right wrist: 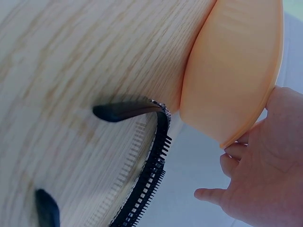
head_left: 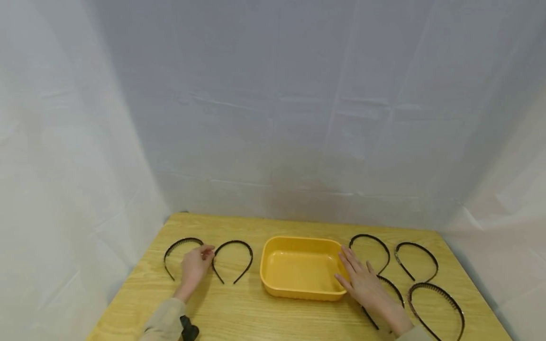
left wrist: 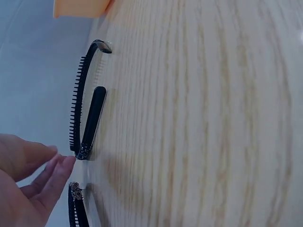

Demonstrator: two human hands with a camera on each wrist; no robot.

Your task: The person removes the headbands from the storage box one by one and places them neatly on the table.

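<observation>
Headbands (head_left: 419, 261) flanking yellow tray (head_left: 268, 265) on table (head_left: 256, 317).

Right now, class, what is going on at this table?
A person sits at a wooden table with a yellow tray in the middle. Black headbands lie on both sides: two on the left, four on the right. The left hand touches the two left headbands where their ends meet. The right hand rests flat against the tray's right edge. The tray holds nothing.

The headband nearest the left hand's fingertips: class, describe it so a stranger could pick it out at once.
Start at the yellow tray mid-table. Two black headbands lie left of it. Take the nearer one, between tray and left hand; the other arches behind that hand.
</observation>
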